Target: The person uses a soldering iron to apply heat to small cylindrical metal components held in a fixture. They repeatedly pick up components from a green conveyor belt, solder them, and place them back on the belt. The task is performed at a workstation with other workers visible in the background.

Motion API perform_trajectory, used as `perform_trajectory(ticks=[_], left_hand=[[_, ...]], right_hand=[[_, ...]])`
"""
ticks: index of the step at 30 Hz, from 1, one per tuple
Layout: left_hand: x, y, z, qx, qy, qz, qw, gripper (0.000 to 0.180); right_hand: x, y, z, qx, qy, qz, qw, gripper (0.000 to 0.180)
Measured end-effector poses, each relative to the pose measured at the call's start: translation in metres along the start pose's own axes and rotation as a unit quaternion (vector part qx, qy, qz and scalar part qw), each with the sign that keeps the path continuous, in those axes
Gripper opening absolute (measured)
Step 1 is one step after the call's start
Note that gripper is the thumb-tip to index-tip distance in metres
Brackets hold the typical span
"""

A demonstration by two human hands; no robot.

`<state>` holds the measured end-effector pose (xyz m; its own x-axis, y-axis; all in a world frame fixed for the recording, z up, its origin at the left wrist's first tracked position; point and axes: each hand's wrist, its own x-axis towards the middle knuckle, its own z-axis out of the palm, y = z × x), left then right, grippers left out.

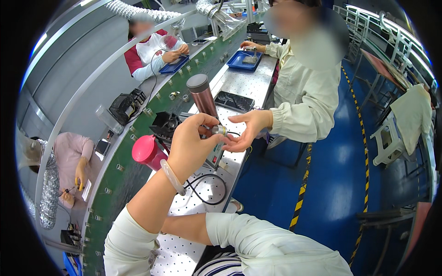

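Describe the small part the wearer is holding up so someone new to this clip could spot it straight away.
Start at the long white perforated workbench running up the middle. Above it, the wearer's left hand is raised beside the tall copper-coloured flask, meeting a co-worker's open hand. Pinched at its fingertips is a small silver metal cylinder, far smaller than the flask or the pink cup and shiny.

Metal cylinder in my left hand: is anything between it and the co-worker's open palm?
Nothing visible. The left hand pinches the metal cylinder right beside the co-worker's open palm, with only a narrow gap between them. The copper flask stands behind, out of the way.
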<state>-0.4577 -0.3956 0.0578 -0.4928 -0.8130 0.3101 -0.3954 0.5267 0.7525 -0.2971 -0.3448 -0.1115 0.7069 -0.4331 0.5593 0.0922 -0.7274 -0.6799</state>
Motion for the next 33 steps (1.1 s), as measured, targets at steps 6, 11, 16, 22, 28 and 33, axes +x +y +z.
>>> perform_trajectory(ticks=[6, 11, 16, 22, 28, 33], left_hand=[[0.005, -0.002, 0.008, 0.027, -0.012, 0.027, 0.999, 0.023], [0.013, -0.011, 0.018, -0.039, -0.032, 0.025, 0.998, 0.029], [-0.003, 0.003, 0.005, 0.021, -0.034, 0.026, 0.999, 0.048], [-0.062, 0.025, -0.075, 0.027, -0.046, 0.089, 0.995, 0.042], [-0.166, 0.038, -0.154, 0.166, 0.031, 0.018, 0.985, 0.034], [-0.296, 0.008, -0.223, 0.087, 0.240, -0.122, 0.959, 0.022]], right_hand=[[-0.005, 0.003, -0.006, 0.049, 0.012, 0.027, 0.998, 0.048], [-0.007, -0.003, -0.005, 0.098, 0.023, 0.050, 0.994, 0.045], [-0.002, -0.013, 0.000, 0.176, 0.050, 0.085, 0.979, 0.043], [-0.007, -0.026, -0.009, 0.254, 0.097, 0.154, 0.950, 0.041], [0.006, -0.019, 0.000, 0.209, 0.139, 0.148, 0.957, 0.023], [0.008, -0.024, -0.001, 0.221, 0.135, 0.105, 0.960, 0.024]])
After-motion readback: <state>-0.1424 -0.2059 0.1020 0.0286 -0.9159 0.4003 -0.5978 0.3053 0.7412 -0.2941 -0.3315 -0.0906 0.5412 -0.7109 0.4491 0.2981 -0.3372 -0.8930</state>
